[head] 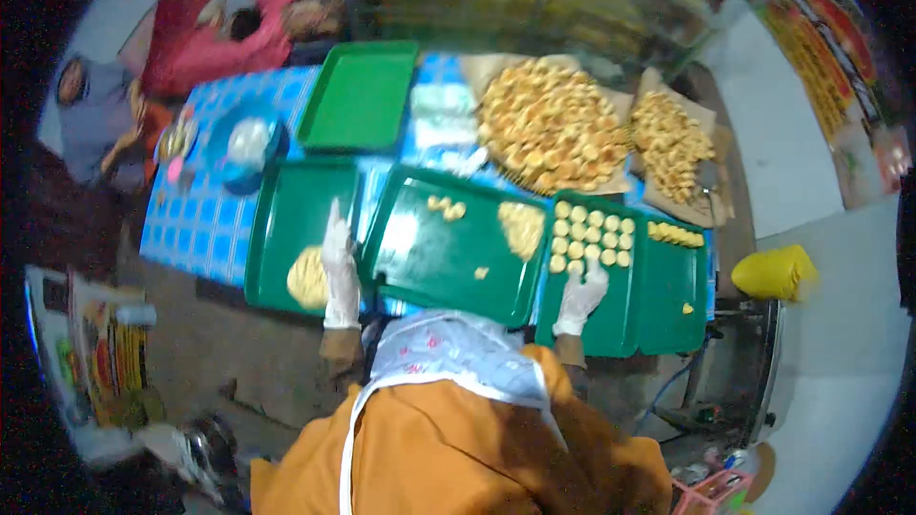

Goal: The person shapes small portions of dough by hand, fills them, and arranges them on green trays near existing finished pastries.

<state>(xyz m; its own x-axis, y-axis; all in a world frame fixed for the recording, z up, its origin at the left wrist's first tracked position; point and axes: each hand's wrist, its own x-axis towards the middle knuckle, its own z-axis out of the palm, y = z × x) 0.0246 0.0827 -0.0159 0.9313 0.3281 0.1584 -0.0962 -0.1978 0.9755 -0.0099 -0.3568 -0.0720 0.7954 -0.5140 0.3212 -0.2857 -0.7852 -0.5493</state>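
My left hand [340, 272], in a whitish glove, is held with straight fingers along the right side of a dough lump [308, 279] on a green tray [275, 229]. My right hand [583, 293], also gloved, has its fingers spread at the front row of round dough pieces [592, 234] on another green tray [596, 329]; whether it touches or grips one I cannot tell. Between my hands, a third green tray [436, 265] bears flattened dough [524, 229], a few small balls [447, 208] and a scrap [481, 273].
Behind lie a heap of baked pieces [551, 121], a second heap [669, 146] and a green tray [358, 96]. A blue basin [240, 175] holds a whitish thing. A row of dough [675, 234] lies on the rightmost tray [669, 286]. People sit at the upper left.
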